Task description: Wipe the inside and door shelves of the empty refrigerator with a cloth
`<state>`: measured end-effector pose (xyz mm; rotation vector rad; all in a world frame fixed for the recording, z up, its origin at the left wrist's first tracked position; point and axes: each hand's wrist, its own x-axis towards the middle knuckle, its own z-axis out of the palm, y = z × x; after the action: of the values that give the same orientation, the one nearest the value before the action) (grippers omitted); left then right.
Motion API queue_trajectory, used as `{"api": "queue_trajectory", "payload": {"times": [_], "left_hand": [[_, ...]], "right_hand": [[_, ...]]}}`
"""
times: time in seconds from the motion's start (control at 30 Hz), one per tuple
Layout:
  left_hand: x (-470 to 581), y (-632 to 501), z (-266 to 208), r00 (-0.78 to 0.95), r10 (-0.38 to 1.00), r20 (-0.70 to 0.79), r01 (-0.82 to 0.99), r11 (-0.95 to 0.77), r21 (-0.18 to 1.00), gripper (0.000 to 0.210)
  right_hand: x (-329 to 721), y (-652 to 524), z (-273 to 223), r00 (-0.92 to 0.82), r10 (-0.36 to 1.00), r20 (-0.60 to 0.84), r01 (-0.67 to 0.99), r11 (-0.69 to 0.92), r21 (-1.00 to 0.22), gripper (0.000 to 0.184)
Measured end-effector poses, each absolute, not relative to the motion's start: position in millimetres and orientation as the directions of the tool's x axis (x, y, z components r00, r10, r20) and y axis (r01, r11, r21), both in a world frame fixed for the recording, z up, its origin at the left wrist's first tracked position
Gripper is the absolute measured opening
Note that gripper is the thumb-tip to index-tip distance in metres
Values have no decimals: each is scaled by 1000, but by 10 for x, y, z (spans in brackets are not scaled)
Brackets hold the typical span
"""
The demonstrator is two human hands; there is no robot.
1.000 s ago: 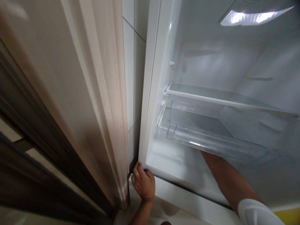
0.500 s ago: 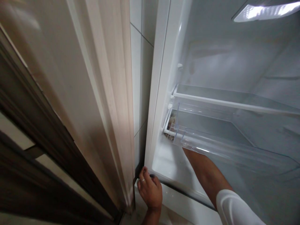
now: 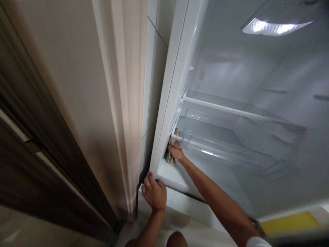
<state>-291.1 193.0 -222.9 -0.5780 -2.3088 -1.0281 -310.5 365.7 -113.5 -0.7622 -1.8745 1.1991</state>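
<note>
Over on the left, the bottom corner of the fridge (image 3: 239, 72) is touched by the left hand (image 3: 155, 192), fingers half-curled; whether it's actually gripped can't be told. Just up and right of that, a mottled cloth (image 3: 171, 159) is clutched in the right hand (image 3: 177, 151), clear plastic tray (image 3: 223, 155) right alongside.

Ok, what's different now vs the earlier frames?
The right hand, hidden a second ago, has moved left and into view at the left wall of the fridge, holding a patterned cloth; whether it held it all along can't be told. Unchanged: left hand at the fridge's lower front corner; upper shelf and clear bin in place.
</note>
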Motion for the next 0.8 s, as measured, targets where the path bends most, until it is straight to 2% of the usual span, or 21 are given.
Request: {"api": "queue_trajectory", "payload": {"times": [0.07,0.17,0.3,0.37,0.47,0.57,0.67,0.73,0.8], "left_hand": [[-2911,1931,-2216,-771,164,615,568,615,548,37],[-2921,1923,-2228,-773,173,611,573,605,553,35],[-2949,1886,-2303,-738,206,643,642,508,575,39],[-2960,1866,-2334,-729,228,645,665,459,589,42],[-2963,1857,-2338,-740,231,632,647,499,576,42],[-2956,1878,-2293,-738,229,635,630,571,526,39],[-2950,1907,-2229,-767,191,612,579,617,533,35],[-2949,1918,-2195,-777,171,605,558,631,538,33],[-2950,1921,-2177,-762,174,624,571,636,519,32]], "right_hand": [[-2984,3410,-1199,-545,787,290,70,388,-919,18],[-2780,2908,-1349,-578,749,325,-48,366,-929,32],[-2524,2328,-1520,-643,701,309,-120,306,-944,28],[-2432,2176,-1541,-645,713,275,-153,232,-960,30],[-2348,2138,-1503,-569,799,195,-238,67,-969,39],[-2299,2302,-1421,-456,887,76,-382,-119,-916,48],[-2265,2642,-1326,-386,922,-25,-562,-257,-786,47],[-2258,2933,-1264,-405,913,-53,-603,-310,-735,39],[-2274,3225,-1205,-428,904,-15,-587,-291,-755,36]]}}
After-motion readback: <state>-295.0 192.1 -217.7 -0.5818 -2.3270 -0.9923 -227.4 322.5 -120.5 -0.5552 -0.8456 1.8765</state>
